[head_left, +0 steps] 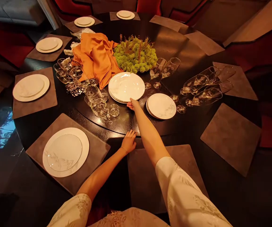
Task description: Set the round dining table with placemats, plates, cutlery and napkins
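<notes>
Near the middle of the table, my right hand (132, 104) pinches the front rim of the large white plates (126, 86), thumb above and fingers at the edge. How many plates it grips is hidden. My left hand (129, 142) lies palm down with fingers extended at the turntable's near edge, holding nothing. Right of my right hand sits a stack of smaller white plates (161, 106) with grey marbling. A small clear glass (114, 110) stands to its left, beside several stemmed glasses (99, 107).
Orange cloth napkins (98, 56) lie heaped beside a green plant centrepiece (136, 55). Wine glasses (202, 83) cluster on the right. A bare brown placemat (161, 176) lies in front of me; another placemat (98, 146) on the left bears stacked plates (85, 154). Red chairs surround the table.
</notes>
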The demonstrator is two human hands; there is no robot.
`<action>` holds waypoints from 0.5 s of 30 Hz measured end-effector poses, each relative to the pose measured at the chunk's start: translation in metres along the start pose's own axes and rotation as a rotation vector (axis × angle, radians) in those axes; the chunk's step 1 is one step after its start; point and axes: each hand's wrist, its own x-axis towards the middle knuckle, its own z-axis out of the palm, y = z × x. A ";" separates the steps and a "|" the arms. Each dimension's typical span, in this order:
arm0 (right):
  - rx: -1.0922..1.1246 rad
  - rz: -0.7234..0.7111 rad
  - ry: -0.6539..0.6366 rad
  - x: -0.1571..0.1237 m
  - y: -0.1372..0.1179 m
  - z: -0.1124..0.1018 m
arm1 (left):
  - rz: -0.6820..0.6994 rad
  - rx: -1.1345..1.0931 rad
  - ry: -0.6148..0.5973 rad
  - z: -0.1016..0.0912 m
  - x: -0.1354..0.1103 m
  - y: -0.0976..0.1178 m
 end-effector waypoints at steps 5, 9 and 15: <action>0.164 0.030 0.209 -0.014 -0.002 -0.023 | -0.065 -0.029 0.081 -0.012 -0.013 -0.009; 0.487 -0.146 0.244 -0.034 -0.007 -0.039 | -0.118 -0.147 0.175 -0.014 -0.026 -0.002; 0.509 -0.263 0.243 -0.088 0.000 -0.071 | -0.283 -0.442 0.190 -0.015 -0.039 0.004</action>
